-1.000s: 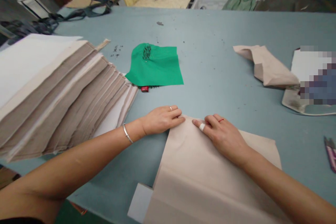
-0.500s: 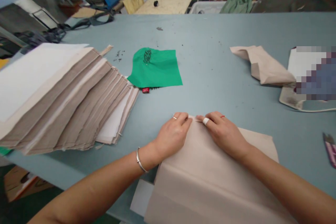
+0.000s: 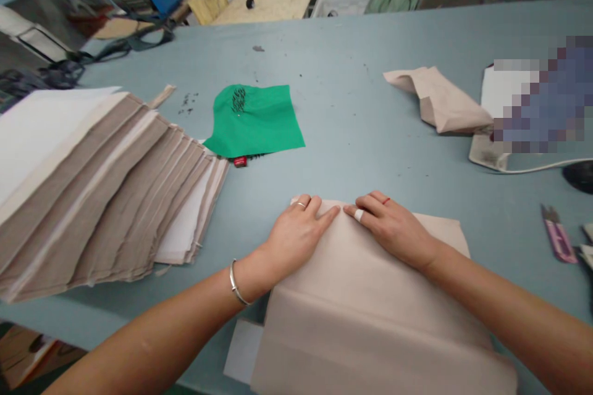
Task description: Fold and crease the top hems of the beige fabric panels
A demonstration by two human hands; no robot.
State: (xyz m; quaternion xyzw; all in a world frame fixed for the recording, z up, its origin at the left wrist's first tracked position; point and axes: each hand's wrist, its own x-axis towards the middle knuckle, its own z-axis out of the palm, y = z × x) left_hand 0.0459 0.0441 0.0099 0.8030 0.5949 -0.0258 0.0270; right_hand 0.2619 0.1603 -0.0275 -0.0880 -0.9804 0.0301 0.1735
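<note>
A beige fabric piece (image 3: 370, 296) lies flat on the blue-grey table (image 3: 370, 136) at 6 o'clock, its far edge under both hands. The left hand (image 3: 296, 237) and right hand (image 3: 393, 228) rest palm-down on that edge, fingers stretched out and close together, fingertips nearly meeting, gripping nothing. At 9 o'clock sits a fanned stack of fabric pieces (image 3: 92, 185); at 11 o'clock, a green cloth (image 3: 259, 123).

Fanned fabric stack (image 3: 92, 185) cut off left; beige cloth (image 3: 370, 308) below.
</note>
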